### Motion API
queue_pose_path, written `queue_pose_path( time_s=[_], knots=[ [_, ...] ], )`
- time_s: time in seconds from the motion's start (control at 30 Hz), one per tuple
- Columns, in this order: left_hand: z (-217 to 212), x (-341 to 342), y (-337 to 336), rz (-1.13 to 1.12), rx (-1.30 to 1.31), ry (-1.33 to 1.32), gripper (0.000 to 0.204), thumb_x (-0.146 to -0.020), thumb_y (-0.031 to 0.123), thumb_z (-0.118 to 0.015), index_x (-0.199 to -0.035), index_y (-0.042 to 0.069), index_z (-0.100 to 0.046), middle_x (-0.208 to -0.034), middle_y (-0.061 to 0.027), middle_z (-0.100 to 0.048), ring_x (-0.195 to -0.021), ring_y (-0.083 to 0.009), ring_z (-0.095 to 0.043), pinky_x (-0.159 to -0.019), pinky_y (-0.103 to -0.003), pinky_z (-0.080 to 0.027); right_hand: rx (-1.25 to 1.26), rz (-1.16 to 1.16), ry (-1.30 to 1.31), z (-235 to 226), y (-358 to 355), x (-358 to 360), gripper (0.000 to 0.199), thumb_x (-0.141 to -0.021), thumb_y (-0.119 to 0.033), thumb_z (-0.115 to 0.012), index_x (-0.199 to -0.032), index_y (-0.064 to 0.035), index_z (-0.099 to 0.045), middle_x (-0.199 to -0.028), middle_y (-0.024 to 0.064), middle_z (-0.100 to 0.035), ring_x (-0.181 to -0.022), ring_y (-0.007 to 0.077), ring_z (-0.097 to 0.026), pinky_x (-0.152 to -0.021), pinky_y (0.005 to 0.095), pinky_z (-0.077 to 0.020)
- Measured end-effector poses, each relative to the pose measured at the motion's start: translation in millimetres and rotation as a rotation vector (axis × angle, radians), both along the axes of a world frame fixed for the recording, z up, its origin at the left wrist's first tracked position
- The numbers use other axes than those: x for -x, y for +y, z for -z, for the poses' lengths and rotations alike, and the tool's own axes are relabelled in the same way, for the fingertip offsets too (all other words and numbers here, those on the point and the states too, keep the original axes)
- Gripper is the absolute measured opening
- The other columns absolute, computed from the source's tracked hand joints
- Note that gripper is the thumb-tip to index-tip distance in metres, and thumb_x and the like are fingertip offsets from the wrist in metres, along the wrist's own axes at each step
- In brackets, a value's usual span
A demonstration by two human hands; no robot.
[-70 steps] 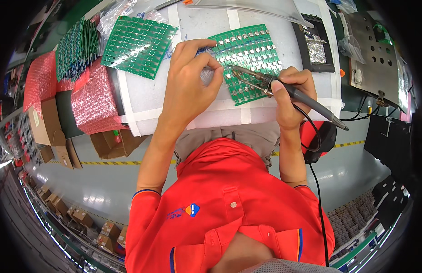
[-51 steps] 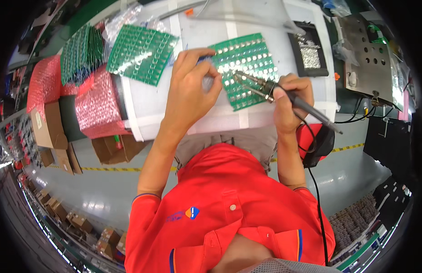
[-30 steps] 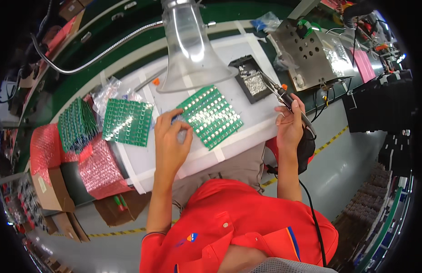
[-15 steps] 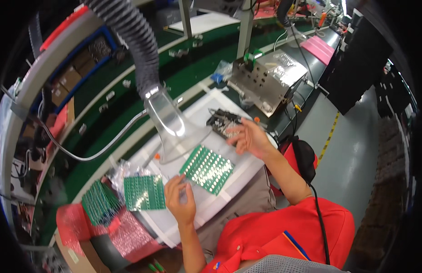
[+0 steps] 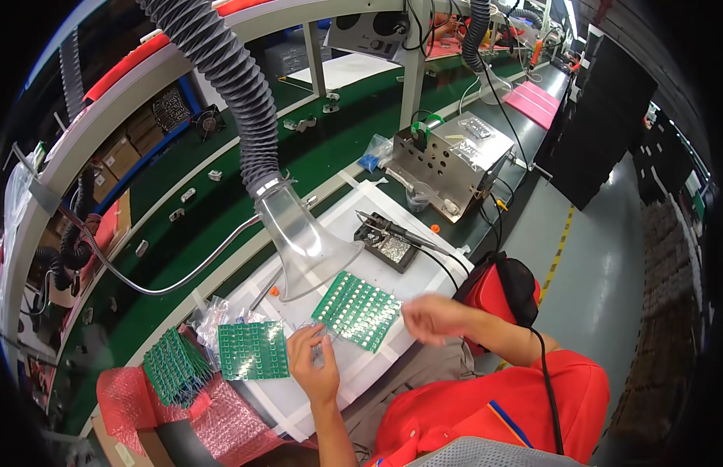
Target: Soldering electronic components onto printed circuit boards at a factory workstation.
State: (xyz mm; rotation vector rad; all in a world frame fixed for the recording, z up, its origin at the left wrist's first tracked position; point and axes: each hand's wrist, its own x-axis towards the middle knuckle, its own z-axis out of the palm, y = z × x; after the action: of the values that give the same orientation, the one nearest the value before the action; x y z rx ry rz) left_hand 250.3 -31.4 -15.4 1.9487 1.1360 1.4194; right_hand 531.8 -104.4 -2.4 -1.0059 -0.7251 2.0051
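A green circuit board panel (image 5: 357, 311) with rows of pale pads lies on the white work mat. My left hand (image 5: 313, 364) is at its lower left corner, thumb apart from the bent fingers, fingertips close to the board's edge and a few thin wire-like strands. Just off the panel's right edge hovers my right hand (image 5: 435, 319), fingers curled and smeared by motion; whether it holds anything is unclear. Beyond the panel, a soldering iron (image 5: 392, 227) rests in its black stand (image 5: 391, 249). A second green panel (image 5: 253, 350) lies left of my left hand.
A clear fume hood (image 5: 307, 249) on a grey hose hangs over the mat. Stacked green panels (image 5: 174, 366) sit on pink bubble wrap (image 5: 229, 416) at left. Tweezers (image 5: 265, 289) lie near the hood. A metal box (image 5: 455, 159) stands at the back right.
My right hand has moved from beside the soldering iron stand toward me, to the panel's right edge. My left hand stays by the panel's lower left corner. The view has shifted slightly.
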Motion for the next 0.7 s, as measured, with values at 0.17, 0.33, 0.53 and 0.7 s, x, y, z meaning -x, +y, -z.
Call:
queue_pose_path(
  time_s=[0.17, 0.33, 0.53, 0.7],
  knots=[
    [1.4, 1.5, -1.2, 0.008, 0.009, -0.021, 0.004, -0.087, -0.003, -0.071, -0.086, 0.000, -0.068, -0.106, -0.0138, -0.076, -0.105, -0.0313, -0.066, -0.098, -0.043, -0.049, 0.187, -0.726, -0.147, 71.0, -89.9, -17.7, 0.050, -0.107, -0.049, -0.057, -0.086, -0.0044, -0.066, -0.065, 0.0002, -0.061, -0.050, 0.0080, -0.057, -0.039, 0.0240, -0.0390],
    [1.7, 3.7, -1.9, 0.011, 0.000, -0.022, 0.007, -0.085, -0.005, -0.071, -0.088, 0.001, -0.068, -0.106, -0.0119, -0.075, -0.106, -0.0335, -0.065, -0.095, -0.043, -0.050, 0.587, -1.048, -1.098, 131.7, -182.2, -158.9, 0.015, -0.087, -0.021, -0.063, -0.083, -0.0116, -0.074, -0.064, 0.0045, -0.068, -0.055, 0.0150, -0.066, -0.048, 0.0332, -0.0489],
    [0.3, 2.5, -0.9, 0.018, 0.002, -0.011, 0.007, -0.085, -0.005, -0.071, -0.087, 0.001, -0.067, -0.105, -0.0118, -0.075, -0.105, -0.0330, -0.065, -0.095, -0.043, -0.050, 0.445, -0.523, -2.025, 0.9, -160.6, -239.2, 0.022, -0.086, -0.022, -0.073, -0.091, -0.0006, -0.077, -0.083, 0.0221, -0.075, -0.073, 0.0369, -0.075, -0.066, 0.0453, -0.0604],
    [2.2, -0.3, -1.3, 0.003, -0.001, 0.003, 0.007, -0.085, -0.005, -0.071, -0.087, 0.000, -0.067, -0.103, -0.0117, -0.075, -0.104, -0.0326, -0.065, -0.094, -0.043, -0.050, -0.711, 0.273, -1.583, -170.4, -66.5, -137.3, 0.012, -0.092, -0.011, -0.071, -0.089, 0.0005, -0.070, -0.077, 0.0145, -0.074, -0.069, 0.0311, -0.073, -0.066, 0.0334, -0.0579]
  ],
)
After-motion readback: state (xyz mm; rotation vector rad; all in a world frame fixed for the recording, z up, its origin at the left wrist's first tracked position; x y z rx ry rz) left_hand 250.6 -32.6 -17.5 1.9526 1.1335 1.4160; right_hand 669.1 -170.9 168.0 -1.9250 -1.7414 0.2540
